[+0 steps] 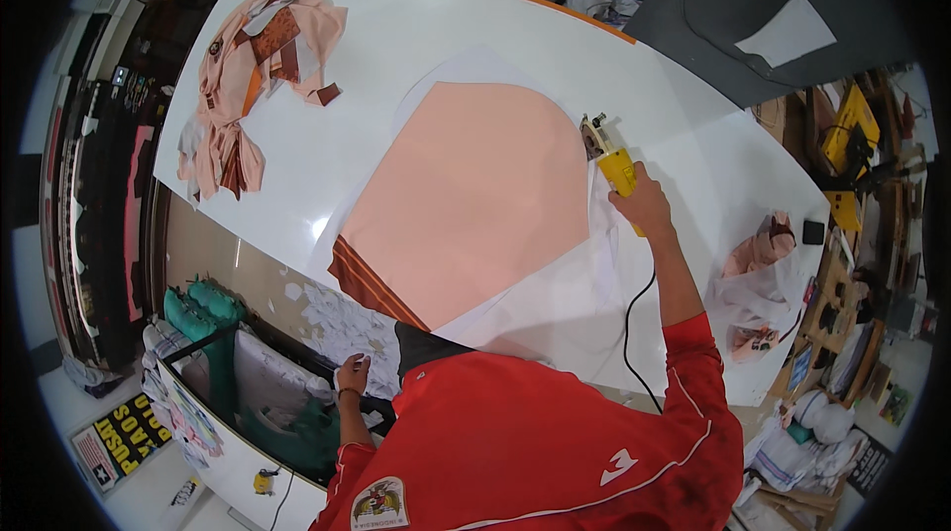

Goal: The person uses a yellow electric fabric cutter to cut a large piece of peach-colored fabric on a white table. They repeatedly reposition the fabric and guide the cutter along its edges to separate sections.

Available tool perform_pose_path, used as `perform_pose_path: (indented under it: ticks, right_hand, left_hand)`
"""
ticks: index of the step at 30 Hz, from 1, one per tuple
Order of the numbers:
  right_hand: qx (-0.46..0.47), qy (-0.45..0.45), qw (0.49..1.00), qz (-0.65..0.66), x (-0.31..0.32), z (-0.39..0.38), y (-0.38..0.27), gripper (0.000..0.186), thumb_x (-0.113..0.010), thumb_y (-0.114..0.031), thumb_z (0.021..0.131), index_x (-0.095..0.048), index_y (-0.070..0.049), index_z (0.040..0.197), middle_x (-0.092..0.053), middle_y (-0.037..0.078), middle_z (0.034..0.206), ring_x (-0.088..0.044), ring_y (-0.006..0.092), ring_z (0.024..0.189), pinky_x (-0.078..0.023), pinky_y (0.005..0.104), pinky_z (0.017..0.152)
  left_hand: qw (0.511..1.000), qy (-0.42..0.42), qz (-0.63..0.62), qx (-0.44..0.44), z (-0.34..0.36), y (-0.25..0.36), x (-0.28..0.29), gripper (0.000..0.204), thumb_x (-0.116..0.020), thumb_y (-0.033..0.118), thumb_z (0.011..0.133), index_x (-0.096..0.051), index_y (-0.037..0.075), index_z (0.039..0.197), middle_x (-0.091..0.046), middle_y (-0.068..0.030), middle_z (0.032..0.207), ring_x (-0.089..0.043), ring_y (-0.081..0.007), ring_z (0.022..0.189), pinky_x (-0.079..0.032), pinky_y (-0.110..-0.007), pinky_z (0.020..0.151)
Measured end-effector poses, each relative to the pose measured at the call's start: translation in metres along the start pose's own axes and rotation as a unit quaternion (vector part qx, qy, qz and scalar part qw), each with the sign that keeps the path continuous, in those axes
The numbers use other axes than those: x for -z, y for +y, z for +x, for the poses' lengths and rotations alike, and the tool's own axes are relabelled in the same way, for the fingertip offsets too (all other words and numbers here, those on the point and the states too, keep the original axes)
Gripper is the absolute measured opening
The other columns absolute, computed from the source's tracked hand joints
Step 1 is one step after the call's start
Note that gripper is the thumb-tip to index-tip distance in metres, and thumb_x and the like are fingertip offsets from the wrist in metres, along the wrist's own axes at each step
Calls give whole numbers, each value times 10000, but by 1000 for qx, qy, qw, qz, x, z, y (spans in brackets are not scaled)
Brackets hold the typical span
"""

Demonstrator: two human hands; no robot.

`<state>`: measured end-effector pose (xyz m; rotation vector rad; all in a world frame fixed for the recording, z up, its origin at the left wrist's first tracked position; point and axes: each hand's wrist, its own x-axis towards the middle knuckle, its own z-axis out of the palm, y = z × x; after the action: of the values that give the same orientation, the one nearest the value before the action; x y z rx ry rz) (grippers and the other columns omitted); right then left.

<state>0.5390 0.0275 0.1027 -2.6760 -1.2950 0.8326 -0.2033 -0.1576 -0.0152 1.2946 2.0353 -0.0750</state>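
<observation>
Our right hand (644,202), right of frame centre, gripped yellow electric cutter (612,162), blade at right edge of peach fabric stack (475,199) on white table (396,46). Our left hand (351,372), lower left, closed on small white scrap (360,361). Cut pieces pile (253,75) upper left.

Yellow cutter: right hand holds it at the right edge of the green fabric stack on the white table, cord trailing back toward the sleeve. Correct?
Not quite: the fabric stack is peach-pink, not green. The rest stands. In the head view the right hand holds the yellow cutter at the stack's right edge on the white table, and the black cord trails back along the red sleeve.
</observation>
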Motion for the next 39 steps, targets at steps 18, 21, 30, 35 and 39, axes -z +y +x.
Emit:
perform_pose_path:
  ticks: [18, 21, 30, 35, 39]
  right_hand:
    - [146, -59, 975, -155, 56, 126, -57, 805, -795, -364, 816, -460, -158, 1518, -725, 253, 1164, -730, 439, 1096, -599, 522, 935]
    - [167, -64, 968, -174, 59, 144, -72, 806, -795, -366, 817, -458, -172, 1523, -727, 242, 1157, -727, 425, 1103, -597, 512, 941]
    - [262, -69, 941, -204, 62, 183, -119, 808, -810, -341, 802, -489, -127, 1512, -766, 255, 1076, -762, 436, 991, -622, 507, 890]
    - [278, -86, 931, -219, 62, 190, -153, 809, -817, -338, 795, -496, -122, 1506, -763, 269, 1068, -762, 441, 982, -621, 507, 892]
    - [288, -89, 927, -223, 58, 191, -176, 800, -816, -337, 794, -501, -112, 1495, -764, 271, 1076, -763, 443, 982, -623, 504, 894]
  left_hand:
    - [998, -32, -19, 56, -10, 10, -16, 430, -792, 349, 961, -748, 46, 1263, -807, -154, 998, -776, -231, 908, -604, -372, 827]
    - [997, -31, -19, 63, -10, 14, -18, 434, -789, 335, 973, -738, 35, 1282, -808, -144, 973, -769, -195, 863, -602, -352, 795]
    - [989, -64, -36, 130, -16, 26, -21, 485, -756, 426, 969, -742, 72, 1301, -807, -167, 1058, -770, -283, 982, -589, -397, 890]
    - [986, -66, -61, 138, -20, 22, -26, 492, -753, 439, 969, -742, 83, 1309, -808, -165, 1073, -769, -283, 994, -584, -400, 904]
    - [987, -62, -59, 140, -22, 37, -21, 497, -756, 450, 966, -744, 87, 1306, -811, -155, 1056, -771, -274, 991, -585, -393, 897]
